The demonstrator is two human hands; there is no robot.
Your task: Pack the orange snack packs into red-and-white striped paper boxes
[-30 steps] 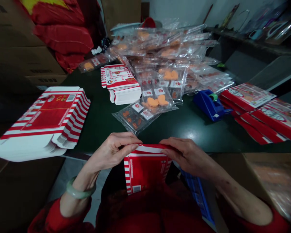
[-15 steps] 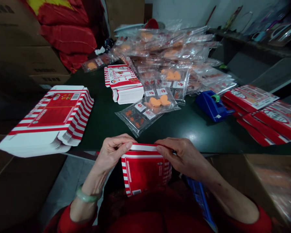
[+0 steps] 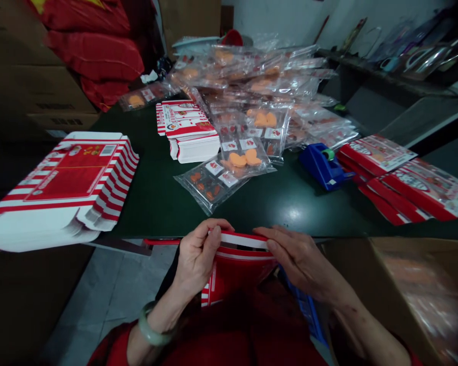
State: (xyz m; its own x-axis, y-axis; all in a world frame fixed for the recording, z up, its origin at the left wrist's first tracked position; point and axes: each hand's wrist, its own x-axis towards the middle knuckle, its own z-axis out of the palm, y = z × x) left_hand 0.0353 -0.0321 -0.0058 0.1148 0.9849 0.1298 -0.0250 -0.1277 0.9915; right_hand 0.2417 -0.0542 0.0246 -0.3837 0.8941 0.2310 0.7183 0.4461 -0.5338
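Note:
A red and white striped cardboard box is held in front of my body, at the near edge of the table. Its top end shows a narrow dark gap under a white-edged flap. My left hand pinches the left corner of that end, thumb on top. At the right corner, my right hand grips the flap between thumb and fingers. The lower part of the box is in shadow against my red clothing. Just beyond my hands lies a clear plastic packet with orange and brown pieces and small cards.
Flattened striped cartons are stacked at left, with folded printed cards behind. A heap of clear packets fills the back. A blue tape dispenser stands beside red boxes. An open carton is at lower right.
My left hand has moved right and turned more upright on the box's corner. The gap at the box's top end looks wider, and its front face is tilted further out of sight.

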